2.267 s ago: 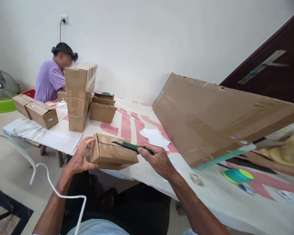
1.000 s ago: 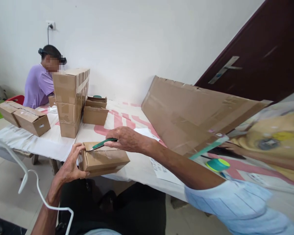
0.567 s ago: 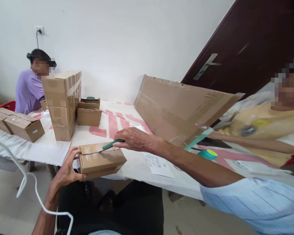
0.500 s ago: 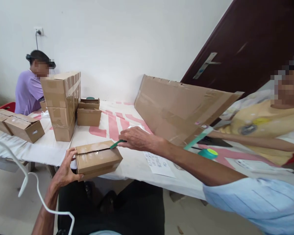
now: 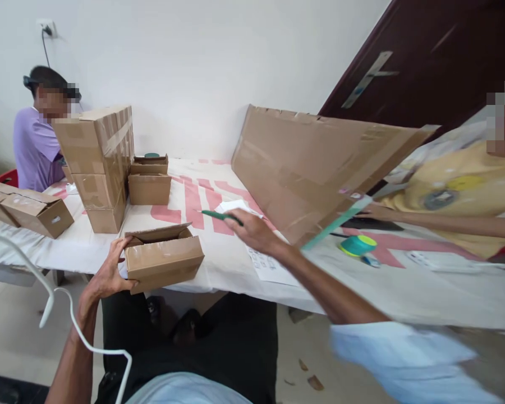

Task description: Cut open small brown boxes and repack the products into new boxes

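Note:
My left hand (image 5: pixel 108 268) grips the left end of a small cardboard box (image 5: pixel 166 260), thumb low on its front and fingers at the top corner. The box sits at the table's near edge, its top flap (image 5: pixel 157 233) lifted and a dark gap showing. My right hand (image 5: pixel 256 230) is closed round a green knife (image 5: pixel 219 215) with a thin tip pointing left. It is held above the table, to the right of the box and apart from it. Under my right wrist lies a sheet of paper with writing (image 5: pixel 269 266).
Stacked taped boxes (image 5: pixel 96 174) and open boxes (image 5: pixel 149 189) stand behind. More boxes (image 5: pixel 40 213) are at left. A large cardboard sheet (image 5: pixel 311 163) leans at right, near a tape roll (image 5: pixel 357 245) and a power strip (image 5: pixel 450 262). Two people sit nearby. A white curved rod (image 5: pixel 37 292) crosses the left foreground.
My right hand with the knife has moved right and up, away from the box. The box's top seam has opened and a flap has risen. My left hand keeps its hold.

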`<act>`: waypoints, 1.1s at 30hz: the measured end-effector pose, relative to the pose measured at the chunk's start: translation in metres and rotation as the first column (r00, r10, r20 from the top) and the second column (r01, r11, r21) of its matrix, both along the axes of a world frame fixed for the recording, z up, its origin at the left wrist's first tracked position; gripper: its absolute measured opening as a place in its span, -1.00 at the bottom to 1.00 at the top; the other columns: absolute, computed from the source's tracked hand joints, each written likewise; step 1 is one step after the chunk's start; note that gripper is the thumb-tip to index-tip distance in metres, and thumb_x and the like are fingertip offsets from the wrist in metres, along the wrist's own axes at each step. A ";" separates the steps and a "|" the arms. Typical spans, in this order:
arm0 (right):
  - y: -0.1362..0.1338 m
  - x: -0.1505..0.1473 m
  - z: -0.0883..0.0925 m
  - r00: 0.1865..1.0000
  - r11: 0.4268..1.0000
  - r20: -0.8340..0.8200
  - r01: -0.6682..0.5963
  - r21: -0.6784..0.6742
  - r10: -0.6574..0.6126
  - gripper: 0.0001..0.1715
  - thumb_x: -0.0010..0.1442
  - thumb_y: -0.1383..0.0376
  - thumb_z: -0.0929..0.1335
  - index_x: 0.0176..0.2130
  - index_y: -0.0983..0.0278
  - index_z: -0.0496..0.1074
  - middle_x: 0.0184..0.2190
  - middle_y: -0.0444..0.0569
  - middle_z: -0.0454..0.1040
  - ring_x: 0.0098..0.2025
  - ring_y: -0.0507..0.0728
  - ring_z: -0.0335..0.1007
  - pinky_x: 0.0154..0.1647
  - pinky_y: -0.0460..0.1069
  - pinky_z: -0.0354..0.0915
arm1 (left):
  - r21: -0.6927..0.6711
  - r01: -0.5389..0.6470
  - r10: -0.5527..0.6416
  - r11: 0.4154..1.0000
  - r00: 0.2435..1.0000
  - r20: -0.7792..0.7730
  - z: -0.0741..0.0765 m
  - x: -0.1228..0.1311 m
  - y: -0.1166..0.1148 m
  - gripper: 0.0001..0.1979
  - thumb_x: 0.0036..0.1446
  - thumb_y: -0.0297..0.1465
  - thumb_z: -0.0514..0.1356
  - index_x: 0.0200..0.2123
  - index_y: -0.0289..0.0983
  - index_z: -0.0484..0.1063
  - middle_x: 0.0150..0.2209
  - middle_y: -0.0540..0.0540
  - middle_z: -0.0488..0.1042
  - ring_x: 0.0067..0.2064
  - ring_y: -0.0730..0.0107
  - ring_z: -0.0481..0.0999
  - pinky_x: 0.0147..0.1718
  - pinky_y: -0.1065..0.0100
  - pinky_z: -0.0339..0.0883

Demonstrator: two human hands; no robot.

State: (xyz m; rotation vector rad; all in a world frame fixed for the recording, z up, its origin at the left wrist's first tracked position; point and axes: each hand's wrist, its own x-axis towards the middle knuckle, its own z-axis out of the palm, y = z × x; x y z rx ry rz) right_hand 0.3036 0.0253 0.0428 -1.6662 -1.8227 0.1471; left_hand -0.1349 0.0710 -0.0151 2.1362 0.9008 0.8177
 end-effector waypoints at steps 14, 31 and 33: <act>0.005 -0.078 -0.029 0.913 0.913 -0.092 -0.384 0.140 0.398 -0.61 0.43 0.05 0.38 0.10 0.19 0.57 0.02 0.10 0.60 0.09 0.27 0.51 0.14 0.19 0.45 | -0.030 0.029 -0.031 0.999 0.998 -0.050 0.014 -0.006 0.008 0.20 -0.05 -0.17 0.55 0.55 -0.04 0.00 0.48 -0.35 0.02 0.49 -0.37 0.13 0.19 -0.22 0.49; -0.045 -0.110 -0.033 0.844 0.821 0.344 -0.507 0.261 0.412 -0.72 0.47 0.38 0.30 -0.08 0.23 0.62 -0.09 0.11 0.63 -0.02 0.24 0.49 0.03 0.16 0.45 | -0.251 0.083 -0.063 0.964 0.994 0.085 0.013 -0.009 0.005 0.21 -0.09 0.09 0.53 0.54 -0.08 0.11 0.52 -0.32 0.06 0.48 -0.37 0.21 0.25 -0.17 0.43; -0.023 -0.109 -0.021 0.822 0.851 0.375 -0.507 0.140 0.428 -0.72 0.45 0.36 0.33 0.01 0.25 0.62 0.02 0.14 0.63 0.11 0.29 0.47 0.11 0.19 0.43 | -0.246 0.082 -0.065 0.966 0.995 0.079 0.012 -0.007 0.002 0.22 -0.06 0.10 0.52 0.55 -0.08 0.07 0.52 -0.32 0.03 0.49 -0.36 0.19 0.26 -0.18 0.42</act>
